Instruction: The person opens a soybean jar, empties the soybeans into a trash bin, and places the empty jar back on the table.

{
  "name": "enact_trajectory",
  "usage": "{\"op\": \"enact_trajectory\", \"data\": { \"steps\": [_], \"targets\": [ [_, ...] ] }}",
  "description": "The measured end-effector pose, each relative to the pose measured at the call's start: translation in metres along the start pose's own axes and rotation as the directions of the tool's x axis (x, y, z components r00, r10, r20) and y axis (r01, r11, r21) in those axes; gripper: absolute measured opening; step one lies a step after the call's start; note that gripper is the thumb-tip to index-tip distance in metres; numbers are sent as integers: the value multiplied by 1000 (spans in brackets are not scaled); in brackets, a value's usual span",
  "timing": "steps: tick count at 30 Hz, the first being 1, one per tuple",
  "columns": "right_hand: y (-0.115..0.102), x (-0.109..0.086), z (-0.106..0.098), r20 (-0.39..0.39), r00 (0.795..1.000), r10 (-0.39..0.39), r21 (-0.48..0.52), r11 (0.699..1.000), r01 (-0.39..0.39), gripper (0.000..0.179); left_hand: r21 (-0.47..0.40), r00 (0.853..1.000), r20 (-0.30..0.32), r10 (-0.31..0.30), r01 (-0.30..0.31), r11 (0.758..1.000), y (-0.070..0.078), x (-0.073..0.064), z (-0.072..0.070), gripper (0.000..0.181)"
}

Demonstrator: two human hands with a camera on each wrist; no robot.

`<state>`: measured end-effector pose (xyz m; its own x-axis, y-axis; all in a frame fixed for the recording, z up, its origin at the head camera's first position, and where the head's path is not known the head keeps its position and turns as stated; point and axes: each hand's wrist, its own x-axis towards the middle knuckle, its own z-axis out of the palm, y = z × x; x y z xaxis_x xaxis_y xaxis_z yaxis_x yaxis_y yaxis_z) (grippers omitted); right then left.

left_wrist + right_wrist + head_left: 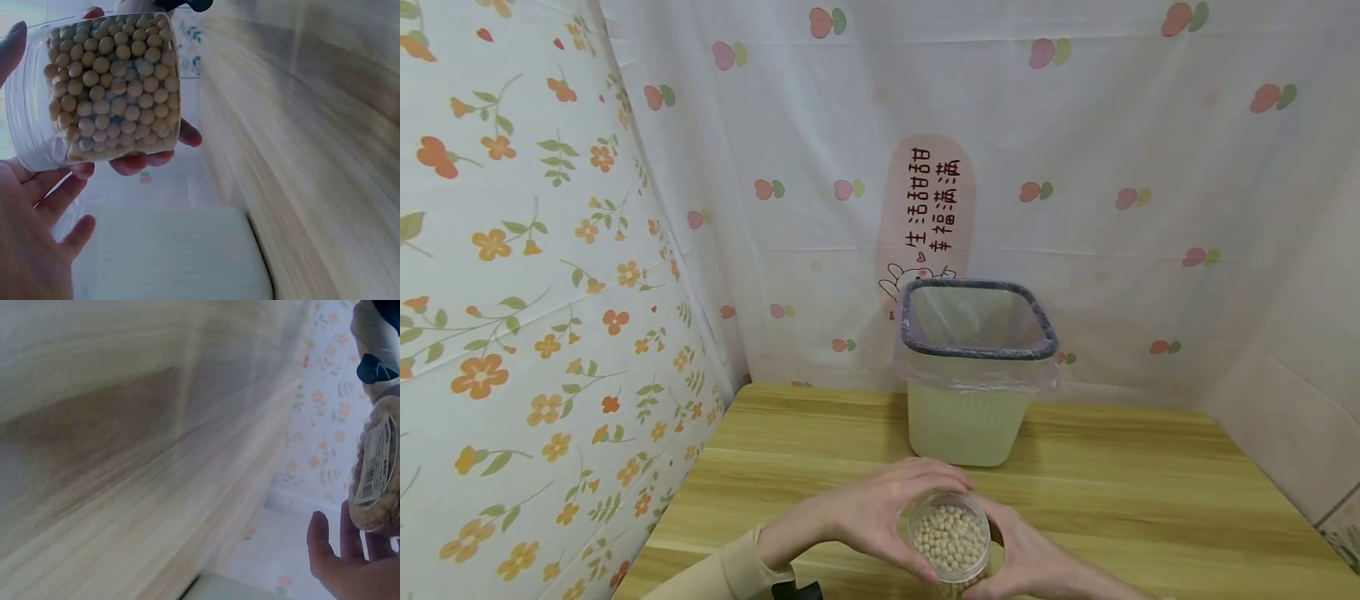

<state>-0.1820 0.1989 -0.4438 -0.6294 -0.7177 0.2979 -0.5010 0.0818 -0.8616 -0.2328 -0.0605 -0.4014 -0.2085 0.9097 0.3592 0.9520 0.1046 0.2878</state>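
A clear plastic jar (pixel 951 537) full of round beige beans is held up between both hands. My left hand (pixel 887 504) curves round its upper part, thumb on one side and fingers on the other. From the other side my right hand (pixel 1030 554) grips the jar lower down. In the left wrist view the jar (pixel 119 81) lies sideways across the picture, its clear top end by the left fingers (pixel 59 194). A printed label (pixel 375 462) with a barcode shows in the right wrist view, above the right hand's fingers (pixel 320 540).
Behind the hands, a pale waste bin (pixel 970 425) stands on the wood-grain table (pixel 1150 500). A thin purplish bag (pixel 977 375) lines it, under a dark rim ring (pixel 981 352). Printed curtains (pixel 1112 125) close off the back and the left side.
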Motion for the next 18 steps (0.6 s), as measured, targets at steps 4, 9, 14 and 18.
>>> {"op": "enact_trajectory", "data": {
  "steps": [4,9,14,18],
  "targets": [
    [-3,1,4,-44,998,48,42,998,-46,79,27,996,-85,36,-33,999,-1,1,4,89],
    [-5,3,9,-205,974,99,-29,994,-107,82,63,981,-193,-2,14,998,-3,2,8,87],
    [-5,6,13,-348,932,97,-152,976,-158,80,118,957,-270,-106,142,983,0,3,13,88],
    [-4,9,13,-400,909,115,-160,968,-193,77,120,930,-287,-231,274,954,3,2,18,87]
  ]
}}
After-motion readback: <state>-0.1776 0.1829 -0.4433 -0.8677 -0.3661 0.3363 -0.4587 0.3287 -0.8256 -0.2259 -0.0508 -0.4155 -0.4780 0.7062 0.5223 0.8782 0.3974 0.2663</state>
